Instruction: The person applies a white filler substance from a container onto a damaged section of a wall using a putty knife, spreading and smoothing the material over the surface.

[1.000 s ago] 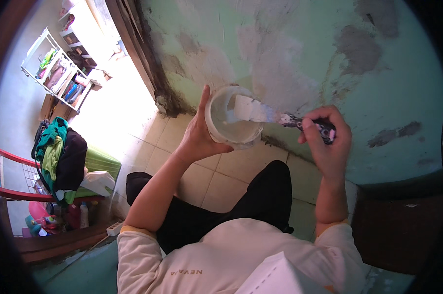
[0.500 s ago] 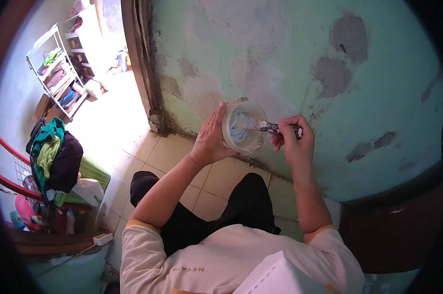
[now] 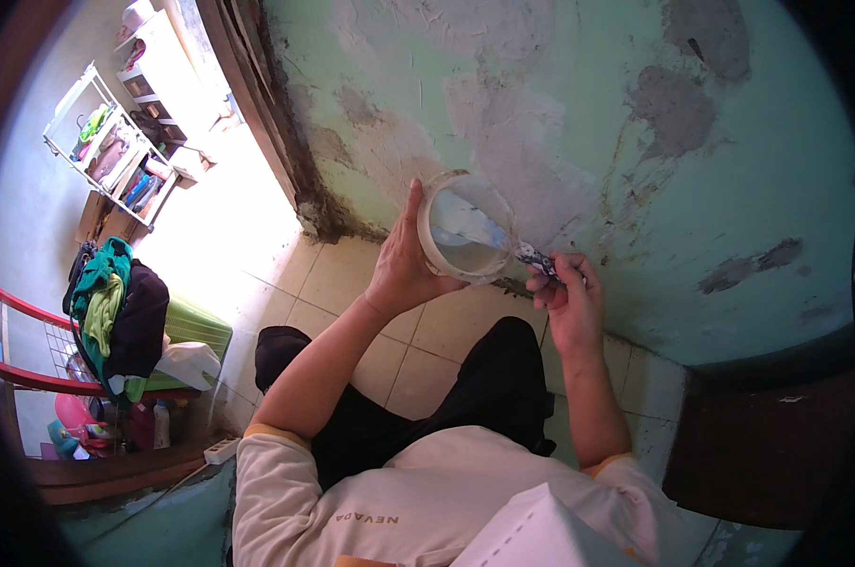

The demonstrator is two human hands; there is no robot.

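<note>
My left hand (image 3: 401, 257) is wrapped round the side of a translucent plastic tub (image 3: 426, 222), its mouth tilted toward me. Pale bluish-white paste (image 3: 446, 223) lies inside. Closed on a dark, paste-smeared handle, my right hand (image 3: 571, 288) holds a putty knife (image 3: 530, 253), its pale, coated blade reaching into the tub. Just beyond both hands is a green wall (image 3: 588, 113) with whitish smoothed areas and rough grey patches.
A worn wooden door frame (image 3: 257, 104) borders the bright doorway at left. Clothes (image 3: 116, 312) hang over a red-framed rack beside a green basket (image 3: 196, 331). A white shelf (image 3: 116, 151) stands farther off. A dark brown panel (image 3: 758, 444) lies at right, and tiles (image 3: 432, 378) cover the floor.
The putty knife's blade has swung deeper across the tub's mouth, while my right hand has shifted slightly down. The view has tilted a little, so the wall and doorway appear turned.
</note>
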